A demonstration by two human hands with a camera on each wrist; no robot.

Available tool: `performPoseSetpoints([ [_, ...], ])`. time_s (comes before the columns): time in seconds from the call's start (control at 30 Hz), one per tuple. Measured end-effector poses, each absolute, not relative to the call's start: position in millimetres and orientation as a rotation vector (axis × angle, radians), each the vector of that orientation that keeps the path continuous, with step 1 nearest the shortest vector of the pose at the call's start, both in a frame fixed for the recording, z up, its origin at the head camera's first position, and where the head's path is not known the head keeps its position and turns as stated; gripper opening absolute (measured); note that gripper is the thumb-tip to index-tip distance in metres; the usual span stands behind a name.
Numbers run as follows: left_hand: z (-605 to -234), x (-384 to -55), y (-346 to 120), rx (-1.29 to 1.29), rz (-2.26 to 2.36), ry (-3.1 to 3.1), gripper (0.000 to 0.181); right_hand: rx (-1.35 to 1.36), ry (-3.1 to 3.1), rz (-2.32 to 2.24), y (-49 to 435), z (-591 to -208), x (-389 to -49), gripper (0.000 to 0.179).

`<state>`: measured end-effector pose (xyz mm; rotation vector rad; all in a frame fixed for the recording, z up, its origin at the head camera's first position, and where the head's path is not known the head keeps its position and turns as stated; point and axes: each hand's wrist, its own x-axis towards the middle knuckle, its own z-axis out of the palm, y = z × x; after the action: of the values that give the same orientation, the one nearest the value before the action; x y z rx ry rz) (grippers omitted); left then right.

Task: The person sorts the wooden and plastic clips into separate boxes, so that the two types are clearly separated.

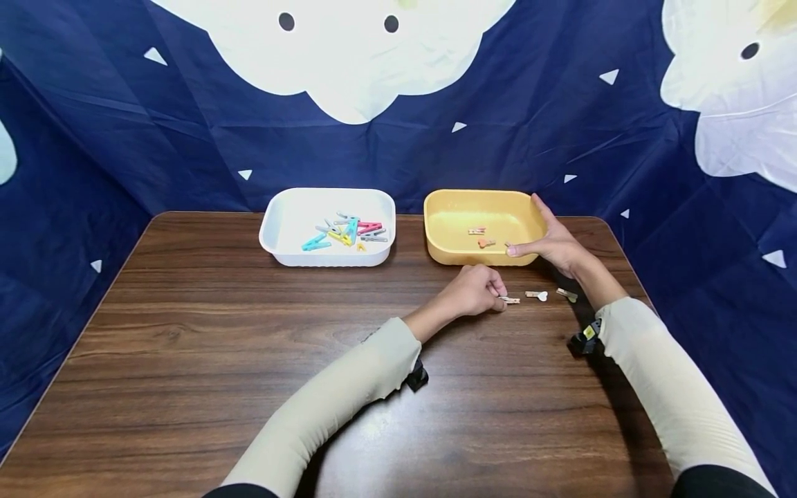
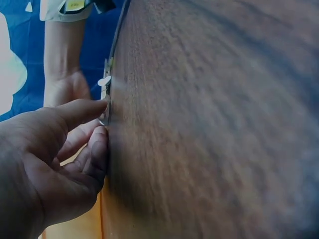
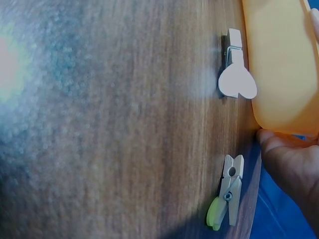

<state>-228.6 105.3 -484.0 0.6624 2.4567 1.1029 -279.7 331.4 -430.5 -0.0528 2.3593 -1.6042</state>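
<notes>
A small wooden clothespin [image 1: 512, 300] lies at the fingertips of my left hand [image 1: 471, 290], pinched between thumb and fingers close to the tabletop. In the left wrist view these fingers partly cover it. My right hand [image 1: 560, 243] holds the right end of a yellow tub [image 1: 457, 256], its thumb over the front rim and its fingers along the right side. Inside the tub lie a pinkish clothespin [image 1: 477, 231] and one with an orange heart [image 1: 486, 243]. Right of my left hand are a clothespin with a white heart [image 3: 237, 79] and one with a yellow-green piece [image 3: 230, 193].
A white tub [image 1: 283, 252] stands at the back left of the wooden table [image 1: 187, 360]. It contains several coloured clothespins [image 1: 353, 228] in blue, yellow, red and grey. Behind the table hangs a dark blue curtain [image 1: 199, 159] with white cloud shapes.
</notes>
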Motion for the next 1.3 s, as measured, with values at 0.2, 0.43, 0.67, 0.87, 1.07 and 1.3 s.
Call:
performPoseSetpoints([
  [0.2,-484.2,-229.2,94.9,0.688,1.194,2.392,0.013,-0.054,2.356,-1.611,330.6,-431.5,-280.0,0.148],
  [0.43,-467.9,-220.4,85.5,0.651,1.236,2.378,0.010,-0.067,2.356,-1.617,329.9,-431.0,-280.8,0.148],
  [0.67,-438.9,-201.4,73.1,0.672,1.290,2.324,0.006,-0.072,2.349,-1.628,329.7,-430.0,-282.7,0.148],
  [0.87,-432.5,-193.2,70.6,0.640,1.354,2.256,0.004,-0.059,2.361,-1.601,330.8,-428.8,-281.1,0.149],
  [1.07,-426.8,-190.6,65.6,0.639,1.393,2.218,0.004,-0.066,2.373,-1.576,330.7,-427.9,-280.0,0.149],
  [1.3,-423.2,-190.3,59.5,0.644,1.415,2.199,0.005,-0.077,2.373,-1.574,332.3,-428.6,-280.9,0.148],
])
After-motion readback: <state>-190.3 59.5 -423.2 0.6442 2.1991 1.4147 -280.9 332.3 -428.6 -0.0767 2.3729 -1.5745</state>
